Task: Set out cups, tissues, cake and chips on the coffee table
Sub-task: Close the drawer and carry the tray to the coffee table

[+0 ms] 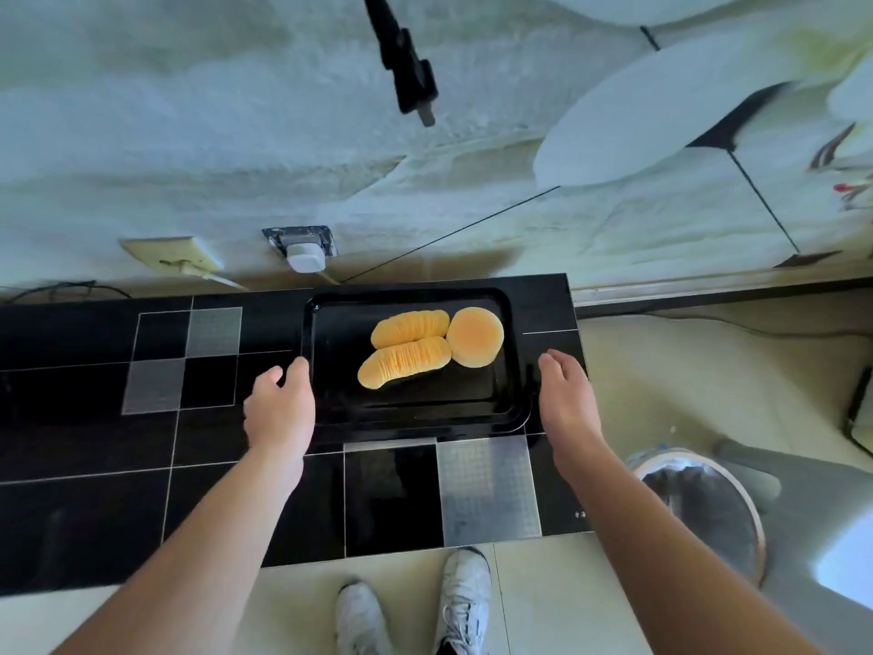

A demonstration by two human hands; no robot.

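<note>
A black tray lies on the black tiled table near its right end. On the tray sit two fanned rows of yellow chips and a round golden cake to their right. My left hand is at the tray's left edge, fingers apart, thumb out. At the tray's right edge my right hand is held flat with its fingers together. Whether either hand touches the rim I cannot tell; neither holds anything. No cups or tissues are in view.
A wall stands right behind the table with a white plug adapter and a beige socket plate. A black pole hangs above. On the floor to the right is a lined bin. My white shoes are at the table's front edge.
</note>
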